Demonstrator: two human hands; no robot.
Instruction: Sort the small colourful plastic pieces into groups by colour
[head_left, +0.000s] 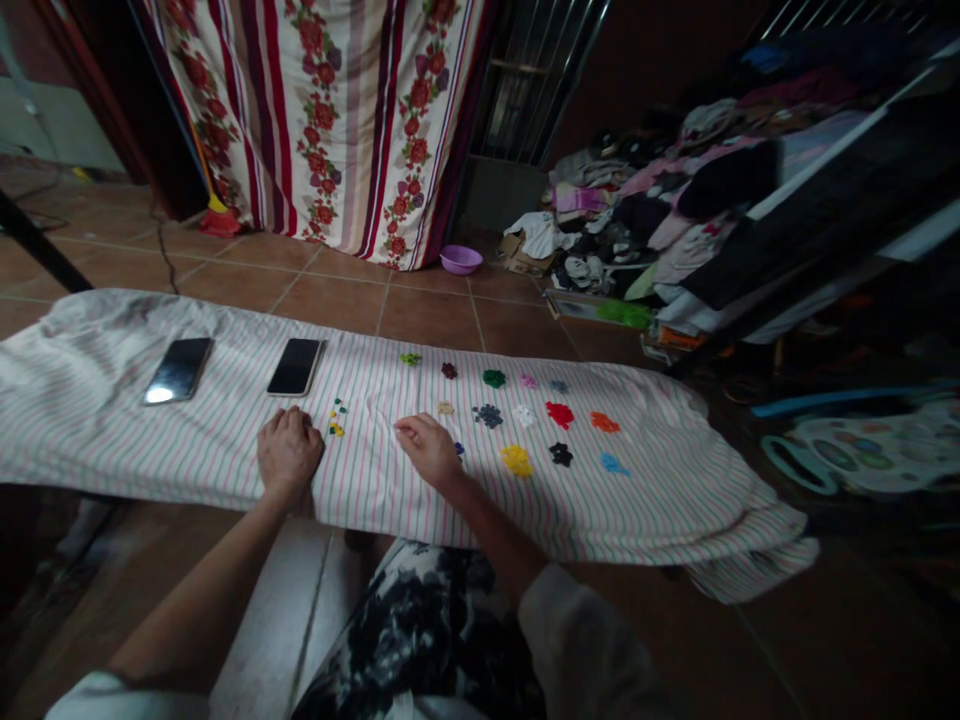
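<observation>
My left hand [289,447] rests on the striped cloth with its fingers curled under; whatever it may hold is hidden. Just right of it lies a loose group of small yellow and dark green pieces [337,418]. My right hand [429,450] is pinched shut above the cloth, with a tiny pale speck at its fingertips too small to name. Partly behind that hand is a small dark blue pile [459,450]. A beige pile [445,408] sits just beyond it. Farther right are piles of yellow [517,460], dark grey [488,415] and red pieces [559,414].
Two phones [295,367] lie at the left on the cloth-covered surface [375,490]. More piles, such as orange [604,422] and light blue [614,463], lie at the right. Beyond are a floral curtain [322,120], a purple basin [461,260] and heaped clothes [637,205].
</observation>
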